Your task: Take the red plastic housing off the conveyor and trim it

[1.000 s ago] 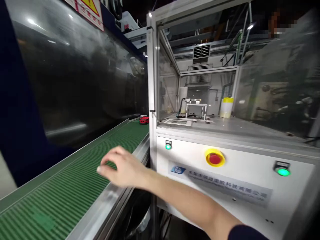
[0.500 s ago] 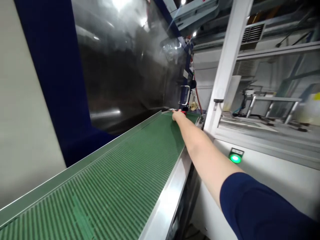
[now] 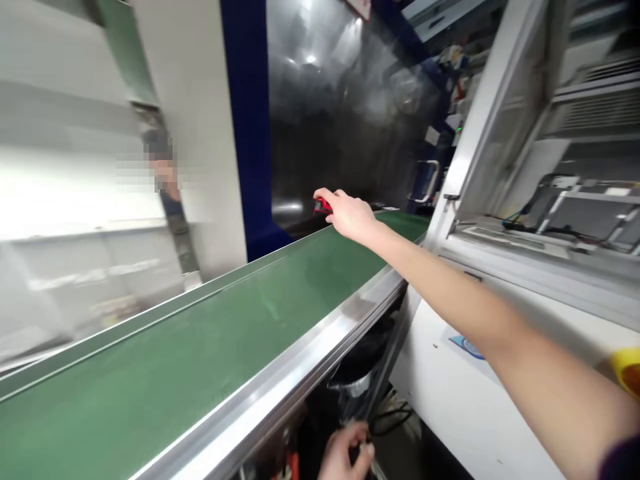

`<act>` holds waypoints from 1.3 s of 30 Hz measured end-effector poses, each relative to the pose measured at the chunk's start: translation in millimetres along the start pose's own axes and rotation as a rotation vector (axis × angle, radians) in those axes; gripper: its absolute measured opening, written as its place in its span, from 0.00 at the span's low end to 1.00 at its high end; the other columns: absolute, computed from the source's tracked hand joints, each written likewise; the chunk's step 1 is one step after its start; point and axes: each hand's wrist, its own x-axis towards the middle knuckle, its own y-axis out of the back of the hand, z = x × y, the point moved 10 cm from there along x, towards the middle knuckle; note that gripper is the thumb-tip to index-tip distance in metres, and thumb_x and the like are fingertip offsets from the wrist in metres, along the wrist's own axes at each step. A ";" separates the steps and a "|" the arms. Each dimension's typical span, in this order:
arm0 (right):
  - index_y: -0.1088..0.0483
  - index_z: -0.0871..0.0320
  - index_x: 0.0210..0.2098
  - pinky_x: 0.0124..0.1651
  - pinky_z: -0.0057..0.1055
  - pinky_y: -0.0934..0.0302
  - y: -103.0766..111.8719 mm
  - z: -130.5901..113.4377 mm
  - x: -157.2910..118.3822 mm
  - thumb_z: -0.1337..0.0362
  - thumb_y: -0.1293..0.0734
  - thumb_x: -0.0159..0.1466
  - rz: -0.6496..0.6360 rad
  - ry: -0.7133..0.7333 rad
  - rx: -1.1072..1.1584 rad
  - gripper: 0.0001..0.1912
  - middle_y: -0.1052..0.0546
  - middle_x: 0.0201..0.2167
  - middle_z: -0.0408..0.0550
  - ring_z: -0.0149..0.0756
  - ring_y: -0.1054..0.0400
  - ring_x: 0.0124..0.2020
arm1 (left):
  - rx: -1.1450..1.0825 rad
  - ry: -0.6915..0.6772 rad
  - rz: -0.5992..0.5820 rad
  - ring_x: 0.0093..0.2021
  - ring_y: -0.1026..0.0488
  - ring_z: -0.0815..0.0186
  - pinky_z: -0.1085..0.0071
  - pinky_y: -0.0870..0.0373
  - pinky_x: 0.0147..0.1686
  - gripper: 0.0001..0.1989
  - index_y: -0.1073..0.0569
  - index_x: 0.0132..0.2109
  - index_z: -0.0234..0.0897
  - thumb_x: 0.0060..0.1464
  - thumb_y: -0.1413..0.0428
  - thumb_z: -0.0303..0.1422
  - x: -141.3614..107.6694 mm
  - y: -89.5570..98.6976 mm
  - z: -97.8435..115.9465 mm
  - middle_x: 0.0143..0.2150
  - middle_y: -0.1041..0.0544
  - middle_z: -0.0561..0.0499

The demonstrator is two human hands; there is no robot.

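Head view: right hand (image 3: 350, 217) grips a small red part (image 3: 323, 206); left hand (image 3: 345, 455) curled, grasp unclear.

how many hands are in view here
2. The right hand is stretched out over the green conveyor belt, fingers closed on a small red part. The left hand is low at the bottom edge, under the belt's rail.

— What is the person wearing on the right arm?
— A dark navy sleeve is showing, well back from the right hand (image 3: 350, 217); the forearm is bare.
— And the left hand (image 3: 345, 457)?
— It is showing bare, no glove.
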 end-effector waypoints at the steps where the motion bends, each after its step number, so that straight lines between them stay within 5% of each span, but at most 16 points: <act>1: 0.43 0.33 0.67 0.54 0.44 0.31 12.7 -32.0 -40.1 0.66 0.34 0.71 0.022 0.110 0.050 0.30 0.30 0.61 0.43 0.45 0.25 0.48 | -0.078 -0.002 0.080 0.55 0.23 0.51 0.50 0.27 0.60 0.29 0.35 0.67 0.39 0.66 0.47 0.49 -14.5 15.9 5.1 0.60 0.25 0.34; 4: 0.37 0.32 0.65 0.45 0.37 0.28 31.6 -110.8 -178.6 0.68 0.36 0.72 -0.033 0.442 0.395 0.27 0.28 0.61 0.38 0.38 0.23 0.39 | -0.540 -0.121 0.543 0.70 0.36 0.46 0.52 0.25 0.60 0.35 0.53 0.74 0.49 0.67 0.53 0.54 -91.1 96.6 28.1 0.77 0.48 0.38; 6: 0.34 0.31 0.62 0.43 0.32 0.27 20.7 -145.8 -262.7 0.68 0.36 0.71 -0.204 0.593 0.564 0.26 0.29 0.62 0.36 0.35 0.23 0.39 | -0.798 -0.091 0.761 0.68 0.34 0.40 0.49 0.21 0.53 0.38 0.52 0.73 0.57 0.63 0.52 0.60 -156.5 130.4 33.2 0.77 0.45 0.42; 8: 0.35 0.31 0.63 0.45 0.29 0.27 -2.5 -174.1 -331.5 0.67 0.33 0.69 -0.427 0.735 0.661 0.28 0.29 0.63 0.37 0.34 0.22 0.42 | -0.992 -0.098 0.771 0.66 0.32 0.38 0.47 0.23 0.57 0.42 0.45 0.73 0.54 0.57 0.41 0.58 -209.9 133.8 46.6 0.74 0.38 0.42; 11: 0.41 0.34 0.68 0.50 0.29 0.26 -38.2 -193.5 -390.2 0.60 0.28 0.68 -0.632 0.752 0.835 0.33 0.27 0.63 0.40 0.37 0.21 0.48 | -1.379 -0.107 0.602 0.65 0.29 0.47 0.54 0.27 0.61 0.29 0.34 0.68 0.57 0.62 0.43 0.53 -261.9 93.6 60.4 0.69 0.29 0.49; 15: 0.43 0.42 0.69 0.55 0.29 0.27 -74.3 -186.1 -421.0 0.44 0.21 0.56 -0.674 0.493 1.157 0.48 0.19 0.54 0.40 0.40 0.21 0.51 | -1.751 -0.249 0.340 0.64 0.26 0.59 0.67 0.33 0.66 0.22 0.22 0.60 0.52 0.70 0.53 0.49 -295.8 31.4 76.5 0.63 0.22 0.52; 20: 0.37 0.41 0.63 0.53 0.24 0.26 -82.8 -167.4 -449.7 0.40 0.20 0.50 -0.545 0.348 1.219 0.46 0.17 0.50 0.36 0.37 0.19 0.47 | -1.799 -0.130 0.389 0.70 0.34 0.52 0.58 0.47 0.74 0.21 0.21 0.59 0.51 0.68 0.50 0.49 -312.9 -8.9 67.0 0.64 0.23 0.53; 24: 0.39 0.41 0.64 0.55 0.23 0.27 -66.9 -159.7 -460.6 0.40 0.21 0.53 -0.436 0.384 1.213 0.45 0.17 0.50 0.36 0.37 0.19 0.49 | -1.715 -0.060 0.468 0.73 0.40 0.46 0.51 0.51 0.75 0.26 0.19 0.56 0.49 0.61 0.45 0.57 -320.0 -20.9 69.9 0.62 0.22 0.48; 30: 0.46 0.47 0.67 0.52 0.21 0.26 -57.5 -163.4 -475.1 0.44 0.20 0.54 -0.458 0.540 1.171 0.51 0.18 0.53 0.42 0.40 0.20 0.51 | -1.585 -0.007 0.581 0.73 0.43 0.41 0.45 0.48 0.73 0.39 0.30 0.67 0.49 0.55 0.42 0.62 -326.4 -24.1 77.8 0.66 0.27 0.45; 39: 0.49 0.50 0.68 0.53 0.22 0.26 -56.7 -173.3 -484.1 0.44 0.24 0.60 -0.457 0.665 1.207 0.47 0.18 0.53 0.45 0.38 0.20 0.51 | -1.622 -0.011 0.621 0.72 0.39 0.41 0.46 0.42 0.71 0.40 0.34 0.69 0.51 0.53 0.40 0.59 -332.0 -20.9 80.8 0.66 0.27 0.46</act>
